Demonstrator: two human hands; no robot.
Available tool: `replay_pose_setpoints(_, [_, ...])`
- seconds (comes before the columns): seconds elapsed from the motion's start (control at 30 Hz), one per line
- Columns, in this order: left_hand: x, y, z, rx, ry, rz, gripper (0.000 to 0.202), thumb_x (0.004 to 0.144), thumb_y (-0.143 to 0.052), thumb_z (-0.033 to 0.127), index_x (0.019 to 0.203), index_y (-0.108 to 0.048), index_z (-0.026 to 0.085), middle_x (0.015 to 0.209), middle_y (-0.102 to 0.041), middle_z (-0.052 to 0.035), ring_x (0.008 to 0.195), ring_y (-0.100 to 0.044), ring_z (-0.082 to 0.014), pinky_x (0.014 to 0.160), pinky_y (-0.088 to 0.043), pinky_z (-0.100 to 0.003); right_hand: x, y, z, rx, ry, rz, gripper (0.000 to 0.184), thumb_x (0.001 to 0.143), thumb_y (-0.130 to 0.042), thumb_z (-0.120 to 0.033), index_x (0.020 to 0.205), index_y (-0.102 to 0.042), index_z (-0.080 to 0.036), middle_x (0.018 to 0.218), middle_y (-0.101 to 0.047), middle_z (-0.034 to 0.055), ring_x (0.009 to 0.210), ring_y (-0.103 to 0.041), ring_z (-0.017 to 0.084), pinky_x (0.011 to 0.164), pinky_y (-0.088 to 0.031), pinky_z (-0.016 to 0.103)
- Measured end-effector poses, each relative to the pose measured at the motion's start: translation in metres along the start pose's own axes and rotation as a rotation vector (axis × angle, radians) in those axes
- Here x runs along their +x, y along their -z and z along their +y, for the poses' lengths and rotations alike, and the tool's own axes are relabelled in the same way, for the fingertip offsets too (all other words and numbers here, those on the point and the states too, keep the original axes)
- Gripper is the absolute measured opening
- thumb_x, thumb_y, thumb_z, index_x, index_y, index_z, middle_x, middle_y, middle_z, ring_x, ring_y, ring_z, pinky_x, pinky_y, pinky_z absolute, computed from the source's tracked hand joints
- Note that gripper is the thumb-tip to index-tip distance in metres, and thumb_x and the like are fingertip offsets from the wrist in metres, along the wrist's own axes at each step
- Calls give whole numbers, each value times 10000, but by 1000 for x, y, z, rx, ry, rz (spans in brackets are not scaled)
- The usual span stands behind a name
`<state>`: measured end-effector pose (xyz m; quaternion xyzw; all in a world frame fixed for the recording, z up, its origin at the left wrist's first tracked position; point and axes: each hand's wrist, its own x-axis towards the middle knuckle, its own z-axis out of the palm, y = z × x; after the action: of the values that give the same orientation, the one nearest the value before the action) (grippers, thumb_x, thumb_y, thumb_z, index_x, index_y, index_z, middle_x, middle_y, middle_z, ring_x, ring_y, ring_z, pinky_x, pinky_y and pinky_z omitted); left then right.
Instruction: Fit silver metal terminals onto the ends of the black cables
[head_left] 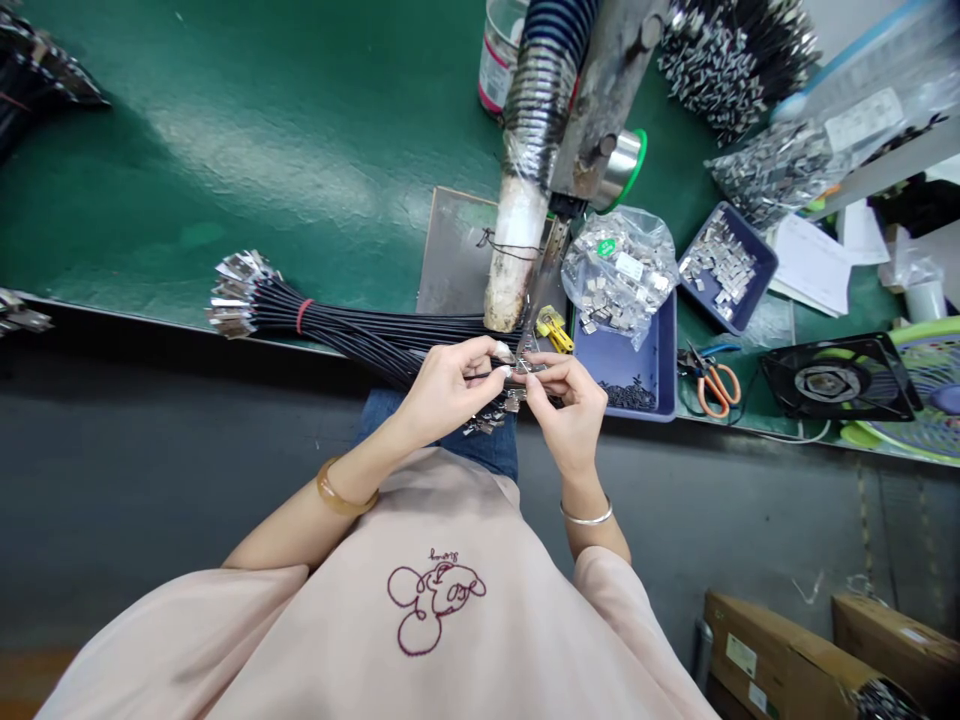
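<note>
Our left hand (454, 385) is pinching a black cable (480, 376) between thumb and forefinger; our right hand (566, 400) is pinching a small metal piece (531, 368) right beside it, detail too small to read. Both are working at the front edge of the tabletop (300, 150). The cable bundle (367, 330) is lying along that edge, running left from our hands, a red band (304, 316) cinching it near its metal-tipped far end. A metal rod (553, 255) is pointing down at our fingertips, a hose (525, 130) hanging beside it. A yellow clip (553, 330) is sitting just behind our right hand. Further right, a blue tray (665, 350) is holding loose black bits (630, 395), a bag of metal parts (622, 270) slumping over its rear. Orange-handled pliers (716, 388) are lying near the front edge, between that tray and a black fan (840, 380).
</note>
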<state>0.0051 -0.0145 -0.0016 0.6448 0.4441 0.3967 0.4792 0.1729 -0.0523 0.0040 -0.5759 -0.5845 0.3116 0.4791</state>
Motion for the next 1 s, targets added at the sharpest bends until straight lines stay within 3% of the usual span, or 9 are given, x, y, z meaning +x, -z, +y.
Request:
replay_pose_setpoints(0.3, [0,-6,-2,-83,23,55,122,862,-584,227,827,-640,125,566,-355,66,514,-281,-60,489,-241,-199,1,-2,2,143,-68,-10,136,858,-693,-236,764,-600,-201,1057,-722,54,818,-770,152,744,-642,264])
replay_pose_setpoints(1.0, [2,-7,-1,-87,50,83,133,871,-600,239,810,-652,133,589,-402,43,533,-337,-68,490,-270,-190,4,-1,2,18,-18,-24,105,865,-662,-231,772,-615,-218,1070,-739,54,923,-752,173,778,-637,298])
